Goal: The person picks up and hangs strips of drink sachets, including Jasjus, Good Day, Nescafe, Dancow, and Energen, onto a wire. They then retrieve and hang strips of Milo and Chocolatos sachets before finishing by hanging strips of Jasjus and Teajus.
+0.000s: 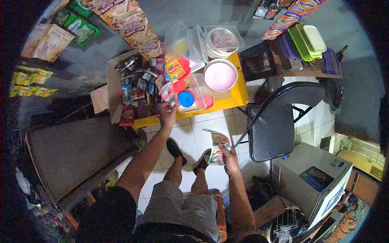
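Observation:
My right hand (228,158) is closed on a few flat sachets (218,156), held over the tiled floor in front of the yellow table (241,93). At the table's front edge my left hand (167,112) has its fingers pinched together beside a small sachet; what lies between the fingertips is too small to make out. A cardboard box (115,95) full of assorted sachets stands just left of that hand. To its right are a blue-lidded container (186,99) and a clear plastic box (198,86). An orange-red sachet (175,70) lies farther back.
A white tub with pink contents (220,76) stands on the table. A black folding chair (270,133) is at the right, with a small white refrigerator (310,166) below it. A brown flat surface (77,158) lies at the left. Sachet strips (121,24) hang above.

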A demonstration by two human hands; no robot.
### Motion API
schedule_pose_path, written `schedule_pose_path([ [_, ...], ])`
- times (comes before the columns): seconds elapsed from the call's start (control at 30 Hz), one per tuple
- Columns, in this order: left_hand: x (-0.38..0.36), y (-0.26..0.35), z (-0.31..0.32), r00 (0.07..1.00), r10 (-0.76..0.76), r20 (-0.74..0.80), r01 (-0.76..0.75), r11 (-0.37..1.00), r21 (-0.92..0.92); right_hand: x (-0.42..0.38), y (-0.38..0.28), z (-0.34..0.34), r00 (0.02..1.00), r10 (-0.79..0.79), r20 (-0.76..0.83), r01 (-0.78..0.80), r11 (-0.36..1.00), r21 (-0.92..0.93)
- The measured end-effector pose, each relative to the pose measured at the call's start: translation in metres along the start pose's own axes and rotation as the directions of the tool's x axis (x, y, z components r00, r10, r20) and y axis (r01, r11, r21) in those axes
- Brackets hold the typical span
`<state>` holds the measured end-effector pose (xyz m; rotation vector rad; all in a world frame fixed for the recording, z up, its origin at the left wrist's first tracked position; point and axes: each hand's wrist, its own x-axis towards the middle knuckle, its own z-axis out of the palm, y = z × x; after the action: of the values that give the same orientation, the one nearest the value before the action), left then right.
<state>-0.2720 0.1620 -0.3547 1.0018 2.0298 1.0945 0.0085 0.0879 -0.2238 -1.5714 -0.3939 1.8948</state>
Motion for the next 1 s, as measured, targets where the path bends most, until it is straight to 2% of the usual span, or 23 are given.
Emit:
schedule_pose_path([
  [0.07,0.029,-0.048,0.013,0.957,-0.29,0.014,0.289,0.956,0.038,-0.006,0.0,0.004,0.999,0.012,0.046,-0.009,0.998,-0.062],
  [0.1,0.033,-0.052,0.018,0.957,-0.29,0.013,0.289,0.957,0.031,-0.008,-0.001,0.006,0.995,0.021,0.093,-0.009,0.992,-0.122],
  [0.17,0.038,-0.06,0.027,0.935,-0.353,-0.032,0.35,0.906,0.238,-0.013,-0.002,0.014,0.982,-0.042,0.183,0.05,0.998,-0.041],
  [0.2,0.038,-0.086,0.046,0.917,-0.308,-0.252,0.258,0.942,-0.214,-0.012,-0.002,0.014,0.975,-0.057,0.213,0.076,0.994,-0.083],
  [0.23,0.045,-0.13,0.058,0.917,-0.309,-0.254,0.257,0.941,-0.219,-0.012,-0.002,0.013,0.967,-0.07,0.243,0.103,0.987,-0.124],
  [0.27,0.055,-0.18,0.061,0.96,-0.255,-0.119,0.228,0.953,-0.2,-0.014,-0.002,0.014,0.967,-0.071,0.244,0.104,0.986,-0.128],
  [0.3,0.061,-0.203,0.062,0.981,-0.195,0.018,0.195,0.963,-0.186,-0.015,-0.003,0.016,0.968,-0.097,0.233,0.129,0.983,-0.129],
  [0.33,0.038,-0.156,0.05,0.981,-0.195,0.015,0.194,0.963,-0.188,-0.016,-0.003,0.017,0.967,-0.123,0.223,0.155,0.98,-0.129],
  [0.4,0.012,-0.045,0.022,0.945,-0.293,-0.147,0.264,0.946,-0.191,-0.013,0.0,0.016,0.96,-0.163,0.227,0.188,0.978,-0.091],
  [0.43,0.015,-0.062,0.023,0.944,-0.295,-0.149,0.265,0.945,-0.191,-0.011,0.004,0.014,0.953,-0.2,0.228,0.217,0.975,-0.05],
  [0.5,0.024,-0.08,0.018,0.988,-0.057,-0.143,0.038,0.99,-0.137,-0.008,0.01,0.007,0.953,-0.211,0.219,0.235,0.968,-0.092],
  [0.57,0.017,-0.082,0.013,0.986,-0.016,-0.165,-0.017,0.98,-0.198,-0.01,0.008,0.001,0.968,-0.16,0.195,0.172,0.984,-0.049],
  [0.63,0.005,-0.053,-0.002,0.981,0.024,-0.19,-0.074,0.963,-0.258,-0.014,0.001,0.006,0.97,-0.153,0.187,0.166,0.984,-0.058],
  [0.7,-0.012,0.003,-0.021,0.975,-0.2,-0.101,0.122,0.852,-0.51,-0.021,-0.008,0.009,0.967,-0.118,0.225,0.145,0.984,-0.107],
  [0.73,-0.02,0.033,-0.033,0.977,-0.213,-0.028,0.148,0.763,-0.63,-0.026,-0.013,0.014,0.965,-0.131,0.226,0.151,0.986,-0.076],
  [0.77,-0.023,0.042,-0.045,0.978,-0.206,-0.035,0.138,0.762,-0.633,-0.034,-0.019,0.019,0.963,-0.138,0.233,0.16,0.984,-0.076],
  [0.8,-0.025,0.049,-0.061,0.96,-0.228,0.164,0.281,0.764,-0.581,-0.043,-0.026,0.024,0.954,-0.171,0.245,0.19,0.98,-0.055],
  [0.83,-0.031,0.073,-0.077,0.9,-0.249,0.358,0.41,0.764,-0.498,-0.053,-0.032,0.029,0.945,-0.207,0.254,0.222,0.974,-0.032],
  [0.87,-0.043,0.099,-0.088,0.837,-0.405,0.368,0.538,0.73,-0.421,-0.062,-0.035,0.033,0.944,-0.233,0.234,0.239,0.971,0.0],
  [0.9,-0.051,0.108,-0.095,0.845,-0.385,0.37,0.523,0.737,-0.428,-0.07,-0.039,0.033,0.938,-0.253,0.236,0.259,0.966,0.005],
  [0.97,-0.058,0.127,-0.107,0.808,-0.327,0.489,0.563,0.674,-0.478,-0.087,-0.05,0.033,0.935,-0.29,0.204,0.291,0.956,0.024],
  [1.0,-0.063,0.145,-0.116,0.802,-0.232,0.55,0.557,0.622,-0.55,-0.1,-0.061,0.035,0.934,-0.296,0.198,0.298,0.954,0.021],
])
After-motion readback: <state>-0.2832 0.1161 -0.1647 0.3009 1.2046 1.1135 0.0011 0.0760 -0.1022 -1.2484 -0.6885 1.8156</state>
